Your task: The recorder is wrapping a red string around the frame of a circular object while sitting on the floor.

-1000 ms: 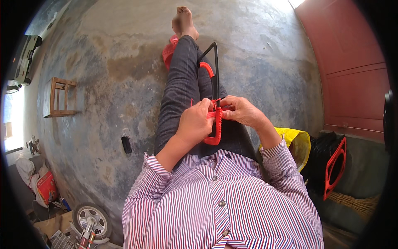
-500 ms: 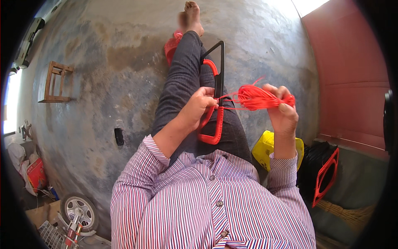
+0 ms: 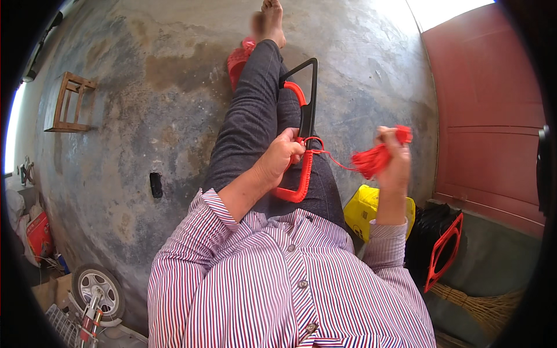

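Over my thighs lies a black angular frame (image 3: pixel 310 113), its lower loop wound closely with red cord (image 3: pixel 302 187); another red-covered stretch curves along its upper part. My left hand (image 3: pixel 282 152) is closed on the frame where the winding ends, thumb and fingers pinching it with the cord. A loose strand loops around the frame there and runs right to a bundle of red cord (image 3: pixel 368 161). That bundle is gripped in my right hand (image 3: pixel 395 161), held up to the right of my legs and slightly blurred.
A small wooden stool (image 3: pixel 69 103) stands at the left. Lower left are a wheel (image 3: pixel 97 293) and a red box (image 3: pixel 39 235). By my right side sit a yellow bag (image 3: pixel 362 211), a black bundle with a red frame (image 3: pixel 445 252) and straw (image 3: pixel 476 304). A red door (image 3: pixel 490 116) is beyond.
My right hand has turned and the cord bundle now hangs down to its left. The strand to the frame has slackened into a loop. My left hand keeps its hold.
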`<action>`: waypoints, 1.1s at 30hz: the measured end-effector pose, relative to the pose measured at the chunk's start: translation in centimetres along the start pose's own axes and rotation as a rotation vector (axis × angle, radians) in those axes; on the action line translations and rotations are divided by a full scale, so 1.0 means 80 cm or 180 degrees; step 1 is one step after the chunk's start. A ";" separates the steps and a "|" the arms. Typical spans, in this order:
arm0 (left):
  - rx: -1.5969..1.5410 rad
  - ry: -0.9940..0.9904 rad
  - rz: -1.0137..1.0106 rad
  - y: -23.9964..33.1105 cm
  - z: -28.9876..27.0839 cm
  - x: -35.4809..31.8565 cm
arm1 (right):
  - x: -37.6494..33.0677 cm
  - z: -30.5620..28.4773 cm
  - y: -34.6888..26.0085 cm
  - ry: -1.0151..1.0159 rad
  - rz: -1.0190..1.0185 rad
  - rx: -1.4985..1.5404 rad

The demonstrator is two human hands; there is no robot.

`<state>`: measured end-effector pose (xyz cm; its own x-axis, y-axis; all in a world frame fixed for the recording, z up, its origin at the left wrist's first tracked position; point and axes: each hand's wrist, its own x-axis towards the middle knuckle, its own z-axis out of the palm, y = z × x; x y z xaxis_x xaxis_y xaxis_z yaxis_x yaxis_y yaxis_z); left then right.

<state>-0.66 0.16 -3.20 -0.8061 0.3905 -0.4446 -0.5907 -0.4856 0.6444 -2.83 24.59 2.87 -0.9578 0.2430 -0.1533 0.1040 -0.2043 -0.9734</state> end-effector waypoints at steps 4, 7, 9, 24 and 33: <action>-0.0077 -0.0028 0.0036 -0.001 0.003 0.001 | -0.037 0.053 0.036 -0.1527 0.0450 -0.1231; -0.0131 -0.0004 0.0022 -0.003 0.000 0.003 | -0.038 0.065 0.020 -0.1580 0.0620 -0.1000; -0.0135 -0.0012 0.0004 -0.004 -0.001 0.002 | -0.039 0.066 -0.010 -0.1393 0.0819 -0.0519; 0.0063 0.0406 -0.0079 -0.004 0.011 0.000 | -0.074 0.072 -0.060 -0.1446 0.0986 0.0375; 0.3398 0.0479 0.2136 0.025 0.073 -0.049 | -0.038 0.025 -0.135 -0.1068 -0.0420 -0.0725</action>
<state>1.55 2.21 3.48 -0.9721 0.1868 0.1417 0.1998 0.3440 0.9175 -1.56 24.19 14.17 -0.9971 -0.0766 0.0026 -0.0050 0.0316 -0.9995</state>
